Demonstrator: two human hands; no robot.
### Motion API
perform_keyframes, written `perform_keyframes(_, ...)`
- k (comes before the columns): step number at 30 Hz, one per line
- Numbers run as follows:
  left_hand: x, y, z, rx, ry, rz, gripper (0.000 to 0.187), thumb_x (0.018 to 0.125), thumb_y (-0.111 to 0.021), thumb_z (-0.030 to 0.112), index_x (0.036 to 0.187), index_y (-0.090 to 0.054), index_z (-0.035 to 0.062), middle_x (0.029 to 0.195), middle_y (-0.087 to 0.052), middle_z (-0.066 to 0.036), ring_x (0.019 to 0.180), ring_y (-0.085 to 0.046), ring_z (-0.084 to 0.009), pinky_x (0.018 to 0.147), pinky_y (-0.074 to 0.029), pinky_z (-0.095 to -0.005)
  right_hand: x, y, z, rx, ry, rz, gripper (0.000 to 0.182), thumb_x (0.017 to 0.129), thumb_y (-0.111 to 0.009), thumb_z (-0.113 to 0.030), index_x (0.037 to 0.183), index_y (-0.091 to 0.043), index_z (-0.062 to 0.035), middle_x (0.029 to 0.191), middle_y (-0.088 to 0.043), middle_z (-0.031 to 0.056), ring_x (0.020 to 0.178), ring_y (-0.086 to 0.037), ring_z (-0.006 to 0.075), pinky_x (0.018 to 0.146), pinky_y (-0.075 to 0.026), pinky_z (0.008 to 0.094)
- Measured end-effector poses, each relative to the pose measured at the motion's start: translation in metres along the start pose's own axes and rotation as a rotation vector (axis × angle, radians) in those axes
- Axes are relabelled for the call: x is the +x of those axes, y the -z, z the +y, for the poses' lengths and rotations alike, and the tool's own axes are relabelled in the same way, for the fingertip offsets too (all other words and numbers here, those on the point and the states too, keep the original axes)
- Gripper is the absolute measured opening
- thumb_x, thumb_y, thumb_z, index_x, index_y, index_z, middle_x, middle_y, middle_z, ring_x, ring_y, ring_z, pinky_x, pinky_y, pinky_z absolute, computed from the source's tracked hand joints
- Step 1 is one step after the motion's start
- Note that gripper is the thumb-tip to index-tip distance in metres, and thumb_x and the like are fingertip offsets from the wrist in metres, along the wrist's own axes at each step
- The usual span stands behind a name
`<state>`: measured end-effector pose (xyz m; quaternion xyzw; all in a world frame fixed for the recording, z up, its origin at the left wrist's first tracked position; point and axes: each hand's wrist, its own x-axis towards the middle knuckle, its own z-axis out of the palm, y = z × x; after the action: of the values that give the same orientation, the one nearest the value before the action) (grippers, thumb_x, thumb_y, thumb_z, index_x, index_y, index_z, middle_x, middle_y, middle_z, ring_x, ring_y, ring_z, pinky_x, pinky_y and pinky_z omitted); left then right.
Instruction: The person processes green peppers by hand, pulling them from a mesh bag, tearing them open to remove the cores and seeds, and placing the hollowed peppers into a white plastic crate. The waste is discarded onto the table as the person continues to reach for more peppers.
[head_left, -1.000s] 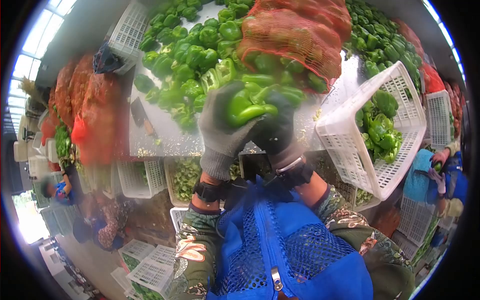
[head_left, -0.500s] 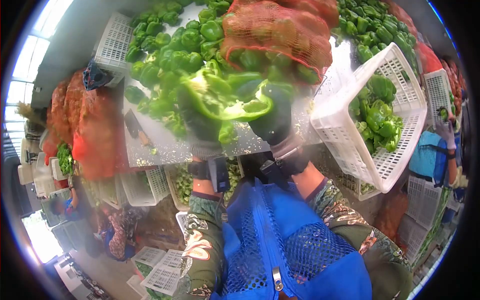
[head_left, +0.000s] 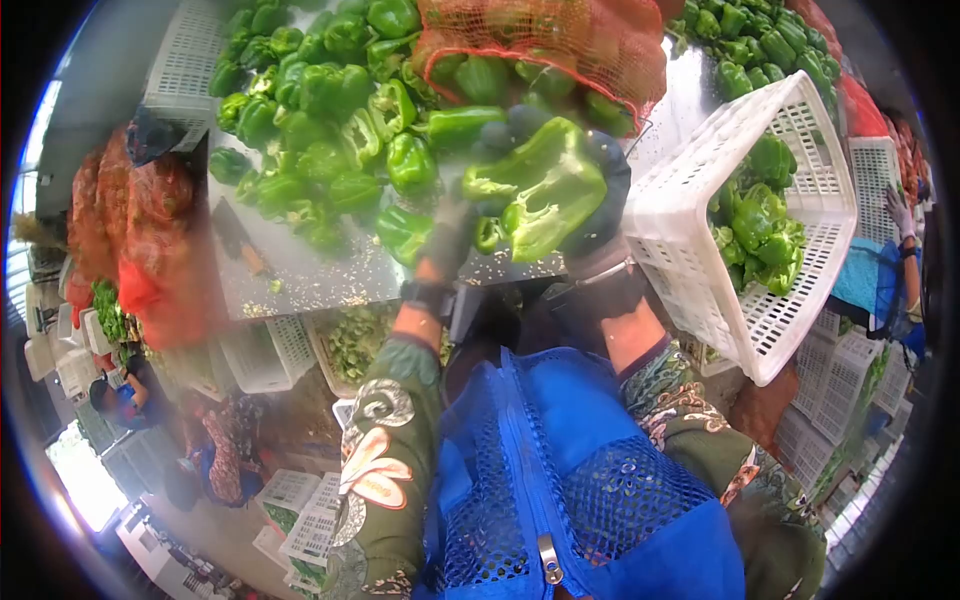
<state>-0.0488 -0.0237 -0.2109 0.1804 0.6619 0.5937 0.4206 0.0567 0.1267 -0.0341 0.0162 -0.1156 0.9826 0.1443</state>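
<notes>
A split green bell pepper point(head_left: 565, 200), its pale inside facing me, is up close above the front of the table. My right hand point(head_left: 605, 195), in a dark glove, grips its right side. My left hand point(head_left: 452, 228), also dark-gloved and partly blurred, is closed at the pepper's left edge, with its fingers mostly hidden behind the flesh. Beyond the hands, whole and split green bell peppers point(head_left: 335, 90) are heaped on the pale table point(head_left: 350, 290). A red mesh sack point(head_left: 560, 45) of peppers lies with its mouth toward me.
To the right, a tilted white crate point(head_left: 690, 290) contains several pepper pieces. A knife point(head_left: 240, 245) lies at the table's left, near stacked red sacks point(head_left: 130, 210). Crates point(head_left: 265, 355) stand below the front edge. Other people work at far left and right.
The split pepper has moved right and turned, now standing more upright. My left hand has shifted right and lower. The camera view has also shifted slightly.
</notes>
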Motion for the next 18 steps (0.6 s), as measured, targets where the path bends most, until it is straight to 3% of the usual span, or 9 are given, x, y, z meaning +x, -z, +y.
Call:
perform_keyframes(1, 0.005, -0.008, -0.021, 0.405, -0.111, 0.068, 0.041, 0.085, -0.064, 0.025, 0.118, -0.058, 0.0028, 0.116, -0.061, -0.01, 0.102, -0.06, -0.0235, 0.089, -0.049, -0.0339, -0.001, 0.011, 0.001, 0.059, -0.014, 0.01, 0.064, 0.086, -0.05, -0.043, 0.123, -0.049, 0.0081, 0.119, -0.055, 0.0249, 0.109, -0.055, 0.0371, 0.09, -0.05, 0.0512)
perform_keyframes(5, 0.02, -0.014, -0.086, 0.799, 0.025, 0.111, 0.042, 0.086, -0.064, 0.025, 0.12, -0.057, 0.0018, 0.115, -0.061, -0.012, 0.105, -0.058, -0.0241, 0.094, -0.047, -0.0341, -0.007, 0.054, -0.003, 0.276, -0.056, 0.064, 0.066, 0.086, -0.05, -0.044, 0.126, -0.046, 0.0083, 0.122, -0.053, 0.0253, 0.112, -0.053, 0.0396, 0.091, -0.049, 0.0524)
perform_keyframes(7, 0.016, -0.025, -0.046, 0.836, -0.06, 0.245, 0.04, 0.089, -0.061, 0.023, 0.122, -0.056, 0.0009, 0.115, -0.062, -0.013, 0.109, -0.056, -0.0249, 0.098, -0.043, -0.0341, -0.009, 0.067, -0.006, 0.329, -0.063, 0.084, 0.067, 0.086, -0.05, -0.044, 0.128, -0.044, 0.0084, 0.124, -0.052, 0.0256, 0.113, -0.052, 0.0409, 0.091, -0.049, 0.053)
perform_keyframes(10, -0.003, -0.041, 0.086, 0.154, -0.203, 0.576, 0.03, 0.097, -0.05, 0.014, 0.122, -0.055, -0.0009, 0.111, -0.062, -0.015, 0.098, -0.06, -0.023, 0.089, -0.048, -0.0314, -0.011, 0.084, -0.009, 0.29, -0.073, 0.161, 0.069, 0.087, -0.051, -0.044, 0.13, -0.042, 0.0086, 0.126, -0.051, 0.026, 0.115, -0.051, 0.0428, 0.092, -0.049, 0.0539)
perform_keyframes(11, -0.011, -0.037, 0.111, 0.525, -0.38, 0.51, 0.027, 0.097, -0.051, 0.013, 0.119, -0.055, -0.0014, 0.105, -0.062, -0.015, 0.09, -0.062, -0.0211, 0.08, -0.051, -0.0311, -0.013, 0.094, -0.009, 0.153, -0.128, 0.281, 0.07, 0.087, -0.051, -0.044, 0.132, -0.041, 0.0086, 0.127, -0.05, 0.0261, 0.116, -0.05, 0.0443, 0.092, -0.048, 0.0547)
perform_keyframes(13, -0.028, -0.055, 0.145, 0.593, -0.376, 0.09, 0.033, 0.088, -0.061, 0.015, 0.117, -0.056, -0.0005, 0.104, -0.061, -0.015, 0.089, -0.064, -0.0251, 0.074, -0.052, -0.0347, -0.012, 0.091, -0.005, -0.115, -0.093, 0.325, 0.06, 0.091, -0.048, -0.037, 0.134, -0.042, 0.0046, 0.125, -0.054, 0.0211, 0.116, -0.053, 0.0344, 0.098, -0.047, 0.0464)
perform_keyframes(15, -0.021, -0.071, 0.135, 1.076, -0.469, 0.091, 0.033, 0.083, -0.065, 0.023, 0.108, -0.06, 0.0025, 0.106, -0.059, -0.017, 0.075, -0.064, -0.033, 0.068, -0.051, -0.0429, -0.011, 0.088, 0.001, -0.241, -0.097, 0.343, 0.054, 0.093, -0.047, -0.033, 0.135, -0.043, 0.0025, 0.124, -0.056, 0.0183, 0.116, -0.054, 0.028, 0.099, -0.046, 0.0413)
perform_keyframes(16, -0.019, -0.073, 0.131, 1.042, -0.375, 0.094, 0.033, 0.083, -0.065, 0.025, 0.107, -0.06, 0.0025, 0.107, -0.06, -0.018, 0.076, -0.064, -0.0344, 0.069, -0.051, -0.0437, -0.012, 0.087, 0.005, -0.215, -0.077, 0.315, 0.048, 0.096, -0.045, -0.027, 0.135, -0.045, 0.001, 0.121, -0.058, 0.0144, 0.112, -0.056, 0.0201, 0.097, -0.046, 0.0349)
perform_keyframes(18, -0.018, -0.075, 0.123, 0.961, -0.192, 0.088, 0.034, 0.083, -0.064, 0.028, 0.105, -0.06, 0.0026, 0.109, -0.06, -0.019, 0.08, -0.064, -0.0373, 0.072, -0.051, -0.0453, -0.014, 0.092, 0.012, -0.271, -0.128, 0.405, 0.047, 0.096, -0.046, -0.027, 0.134, -0.046, 0.0015, 0.121, -0.058, 0.0144, 0.109, -0.057, 0.0195, 0.095, -0.046, 0.0338)
